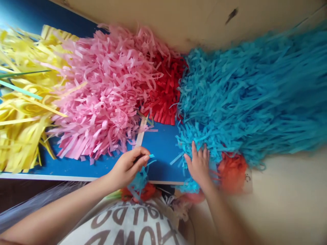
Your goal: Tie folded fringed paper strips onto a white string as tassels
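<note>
My left hand [131, 165] is closed in a pinch on a small blue paper strip [151, 156], whose bright tip sticks out past the thumb. Below that hand hangs a tuft of blue fringe [139, 180]. My right hand [200, 165] lies with fingers apart on the near edge of a big heap of blue fringed paper [230, 102]. Whether anything is under its fingertips is hidden. Loose blue strips stick out to the left of the right hand. An orange piece of fringed paper [232, 172] lies to the right of that hand.
Left of the blue heap, red fringe [167, 92], pink fringe [107, 85] and yellow fringe [22, 126] cover much of the blue table [163, 146]. Its pale front edge runs close to my body. A beige wall [178, 20] rises behind. Loose strips lie over the yellow pile.
</note>
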`<state>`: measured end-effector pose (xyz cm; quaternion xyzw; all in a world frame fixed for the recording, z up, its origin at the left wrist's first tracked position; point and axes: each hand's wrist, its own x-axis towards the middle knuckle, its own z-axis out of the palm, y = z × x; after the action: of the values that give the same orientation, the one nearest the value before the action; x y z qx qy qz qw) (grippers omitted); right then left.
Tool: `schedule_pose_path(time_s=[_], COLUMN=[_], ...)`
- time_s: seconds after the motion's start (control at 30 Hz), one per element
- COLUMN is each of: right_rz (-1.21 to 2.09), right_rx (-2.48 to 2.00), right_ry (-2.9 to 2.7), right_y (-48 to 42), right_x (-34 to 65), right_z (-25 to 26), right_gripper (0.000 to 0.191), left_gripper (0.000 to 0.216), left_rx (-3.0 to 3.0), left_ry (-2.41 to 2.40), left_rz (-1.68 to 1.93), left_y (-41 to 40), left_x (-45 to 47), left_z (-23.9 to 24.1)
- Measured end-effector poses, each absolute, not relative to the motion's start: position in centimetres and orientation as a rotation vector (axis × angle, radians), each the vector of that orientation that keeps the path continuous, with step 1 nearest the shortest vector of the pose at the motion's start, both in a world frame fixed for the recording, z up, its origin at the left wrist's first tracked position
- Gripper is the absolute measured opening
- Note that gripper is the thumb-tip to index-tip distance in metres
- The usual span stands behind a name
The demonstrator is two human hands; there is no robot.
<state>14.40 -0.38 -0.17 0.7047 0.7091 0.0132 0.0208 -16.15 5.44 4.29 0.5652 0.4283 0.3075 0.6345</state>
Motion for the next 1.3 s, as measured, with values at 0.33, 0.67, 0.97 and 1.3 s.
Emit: schedule_pose_path(time_s=[0.33,0.67,0.97,1.3], right_rz=[0.000,0.260,-0.048,-0.469], right_rx=[2.319,2.185,1.975,2.505], right_ry=[1.978,2.197,2.284,2.264], right_y=[11.7,6.6,18.6,27.9], right_x=[21.4,19.3,14.0,17.8], right_z=[-1.0,3.4,3.1,2.3], right_gripper=[0.058,0.051,0.035,0.031], left_gripper=[0.026,0.027,0.028,0.031], left_rx=[1.351,1.354,1.379,1.303], left_ry=[0.980,1.001,0.983,1.041], left_rz=[0.672,0.623,0.620,0.577], left_y=[5.6,5.7,5.8,5.0], left_x=[-15.4,-16.0,-16.0,-17.0], left_z=[4.2,4.0,4.2,2.9])
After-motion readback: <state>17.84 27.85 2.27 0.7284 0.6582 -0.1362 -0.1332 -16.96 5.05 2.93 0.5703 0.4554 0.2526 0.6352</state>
